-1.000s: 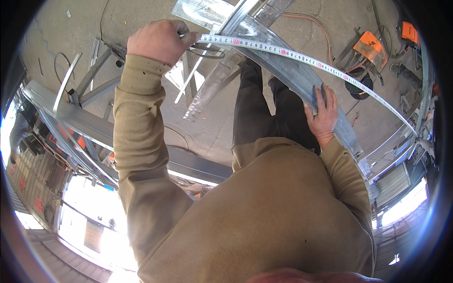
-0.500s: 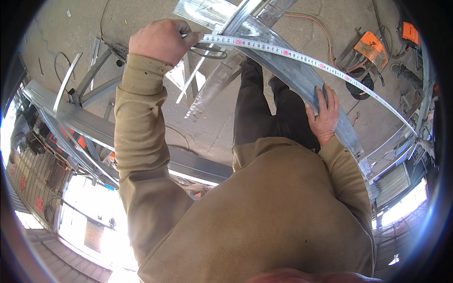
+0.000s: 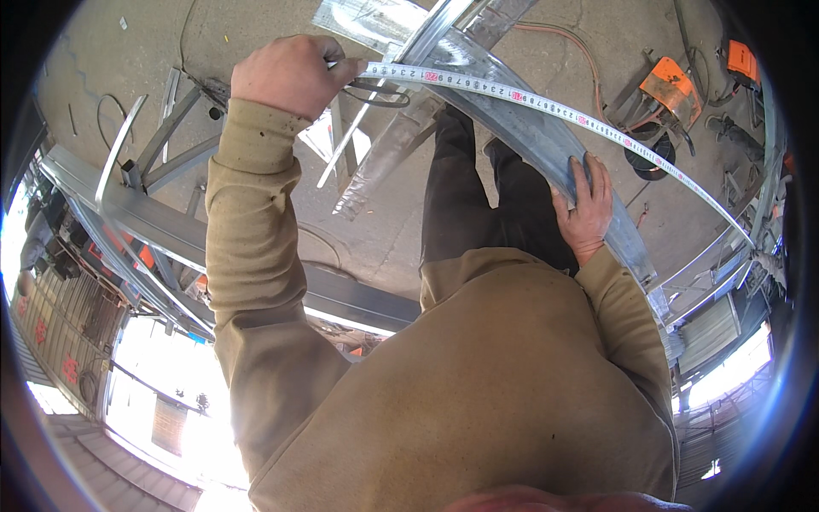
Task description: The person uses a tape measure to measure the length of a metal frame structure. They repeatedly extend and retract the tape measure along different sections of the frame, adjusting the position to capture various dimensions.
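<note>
My left hand [image 3: 290, 77] pinches the white blade of a tape measure [image 3: 546, 104] between thumb and fingers, at the far left of the stretch I can see. From there the blade runs rightward over a long galvanized steel beam [image 3: 520, 128] and on toward the right rim. A dark cord loop [image 3: 381, 92] hangs just under the left fingers. Flat on the beam's near part lies my right hand [image 3: 589, 209], fingers stretched out and slightly apart, holding nothing. The tape's case cannot be made out.
Another metal bar [image 3: 435, 32] crosses the beam near the left hand. Grey steel profiles [image 3: 128, 192] lie at the left. An orange machine [image 3: 671, 85] stands on the floor at the right, near a hose [image 3: 589, 60]. My legs [image 3: 503, 205] are close to the beam.
</note>
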A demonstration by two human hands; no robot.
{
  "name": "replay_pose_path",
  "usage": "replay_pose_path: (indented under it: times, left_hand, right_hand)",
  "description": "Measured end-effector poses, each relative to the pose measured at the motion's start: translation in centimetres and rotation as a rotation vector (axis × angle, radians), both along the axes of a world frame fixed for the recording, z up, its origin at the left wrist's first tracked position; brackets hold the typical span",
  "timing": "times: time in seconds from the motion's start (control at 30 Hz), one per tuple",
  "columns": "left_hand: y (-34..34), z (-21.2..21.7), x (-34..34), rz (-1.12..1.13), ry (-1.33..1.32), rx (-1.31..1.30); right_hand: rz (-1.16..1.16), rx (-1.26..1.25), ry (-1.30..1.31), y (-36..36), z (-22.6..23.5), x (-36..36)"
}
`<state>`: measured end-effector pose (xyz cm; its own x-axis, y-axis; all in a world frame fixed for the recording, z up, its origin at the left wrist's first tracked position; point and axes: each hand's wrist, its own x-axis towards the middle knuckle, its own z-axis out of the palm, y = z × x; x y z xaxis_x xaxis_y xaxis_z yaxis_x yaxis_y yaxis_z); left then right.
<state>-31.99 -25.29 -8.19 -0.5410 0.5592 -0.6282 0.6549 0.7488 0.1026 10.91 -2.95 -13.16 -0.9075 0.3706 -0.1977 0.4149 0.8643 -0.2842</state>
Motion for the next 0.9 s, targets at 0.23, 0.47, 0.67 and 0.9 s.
replay_pose_path:
  times: [0.23,0.47,0.67,0.9]
  left_hand:
    - [0.03,0.16,0.03,0.000,-0.004,-0.012]
    - [0.09,0.13,0.06,0.010,-0.006,-0.013]
    - [-0.02,0.04,0.02,-0.010,0.005,0.003]
    - [0.58,0.43,0.13,0.060,-0.017,0.001]
  right_hand:
    - [-0.005,-0.003,-0.013,0.06,-0.01,0.06]
    - [0.003,0.001,-0.005,0.08,0.01,0.11]
    - [0.001,0.008,-0.001,0.06,-0.04,0.14]
    - [-0.026,-0.007,-0.024,0.24,0.29,0.11]
